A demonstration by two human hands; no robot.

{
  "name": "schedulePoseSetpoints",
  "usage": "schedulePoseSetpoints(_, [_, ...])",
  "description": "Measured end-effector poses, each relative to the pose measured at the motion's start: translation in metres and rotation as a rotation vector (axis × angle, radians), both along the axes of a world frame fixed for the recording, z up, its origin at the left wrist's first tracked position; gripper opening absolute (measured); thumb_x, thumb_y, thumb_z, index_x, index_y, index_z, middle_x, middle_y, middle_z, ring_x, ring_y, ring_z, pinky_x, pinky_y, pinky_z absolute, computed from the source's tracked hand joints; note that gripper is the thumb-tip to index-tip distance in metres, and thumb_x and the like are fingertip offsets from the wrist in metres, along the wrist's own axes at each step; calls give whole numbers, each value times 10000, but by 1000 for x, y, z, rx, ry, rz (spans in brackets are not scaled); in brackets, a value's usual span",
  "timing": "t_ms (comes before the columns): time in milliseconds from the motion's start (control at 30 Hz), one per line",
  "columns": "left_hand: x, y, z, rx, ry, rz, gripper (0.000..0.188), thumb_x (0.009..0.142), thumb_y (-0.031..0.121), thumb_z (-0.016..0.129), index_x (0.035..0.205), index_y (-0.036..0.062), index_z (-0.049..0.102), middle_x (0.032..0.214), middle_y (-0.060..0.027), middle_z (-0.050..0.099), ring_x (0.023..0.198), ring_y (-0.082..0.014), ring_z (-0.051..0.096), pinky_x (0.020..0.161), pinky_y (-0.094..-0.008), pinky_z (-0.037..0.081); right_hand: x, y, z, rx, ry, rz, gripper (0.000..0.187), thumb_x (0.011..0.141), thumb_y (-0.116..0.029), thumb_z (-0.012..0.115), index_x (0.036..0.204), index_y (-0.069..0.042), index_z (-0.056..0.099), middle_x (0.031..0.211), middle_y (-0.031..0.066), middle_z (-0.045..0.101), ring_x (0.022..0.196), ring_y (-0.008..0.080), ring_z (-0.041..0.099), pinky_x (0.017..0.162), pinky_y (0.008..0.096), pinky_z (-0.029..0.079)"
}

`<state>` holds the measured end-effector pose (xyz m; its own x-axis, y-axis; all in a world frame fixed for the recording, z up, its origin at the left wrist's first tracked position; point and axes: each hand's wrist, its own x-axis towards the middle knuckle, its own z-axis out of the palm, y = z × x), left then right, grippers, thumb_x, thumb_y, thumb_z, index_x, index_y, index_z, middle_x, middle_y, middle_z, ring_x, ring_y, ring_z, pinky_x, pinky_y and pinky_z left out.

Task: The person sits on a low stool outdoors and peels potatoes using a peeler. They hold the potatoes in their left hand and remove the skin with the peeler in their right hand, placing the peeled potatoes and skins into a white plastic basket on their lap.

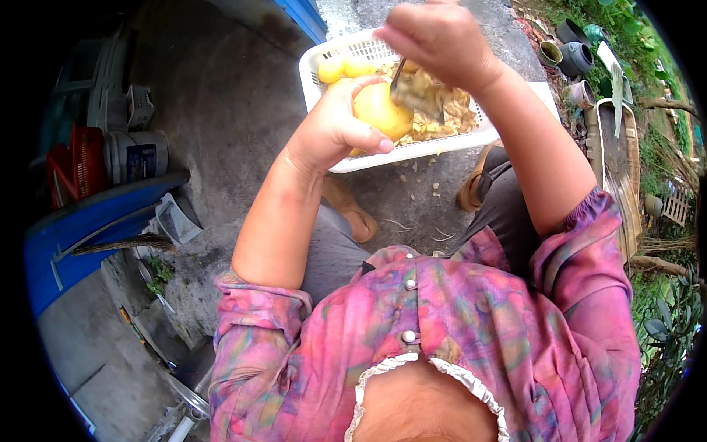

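Note:
My left hand (pixel 333 127) grips a large, smooth yellow potato (pixel 384 112), thumb along its near side. Above and to the right of it, my right hand (pixel 443 43) is closed and smeared by motion. From its fingers hangs a thin dark metal tool (pixel 398 76), probably a peeler, its edge close to the potato; the blur hides its exact kind. Beneath both hands is a white plastic basket (pixel 409 153) with slotted sides. Inside it are several smaller yellow potatoes (pixel 331 70) at the left and a heap of brown and yellow peelings (pixel 451 118).
Scraps of peel (pixel 414 188) lie on the concrete floor between my feet. To the left stand a white bucket (pixel 143 156), a red plastic crate (pixel 87 160) and a white dustpan (pixel 177 221). Pots (pixel 576 59) and a long trough (pixel 615 155) line the planted right side.

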<state>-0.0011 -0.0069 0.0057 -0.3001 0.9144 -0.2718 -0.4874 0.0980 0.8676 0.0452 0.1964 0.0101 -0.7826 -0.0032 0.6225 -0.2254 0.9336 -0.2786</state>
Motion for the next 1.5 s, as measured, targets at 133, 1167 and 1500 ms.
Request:
schedulePoseSetpoints(133, [3,3,1,17,22,-24,817,475,40,793,1230,-60,498,1118,-118,626,1019,-207,621,949,-325,468,7,-28,17,75,104,241,233,808,-237,687,672,-104,552,564,82,535,531,272,559,571,364,452])
schedulePoseSetpoints(1167, [5,2,-8,283,-267,1,529,677,100,753,1140,1,518,918,-68,603,729,-128,584,488,-217,435,-8,10,-19,-27,-75,-202,286,865,-315,588,701,-80,587,626,158,590,596,366,596,552,452,485])
schedulePoseSetpoints(1500, [-3,1,-13,281,-289,126,657,704,124,798,1255,14,459,1071,-76,599,881,-151,616,666,-233,518,-1,-7,-1,-215,-62,32,276,861,-336,612,718,-99,611,610,130,602,597,331,620,557,417,502])
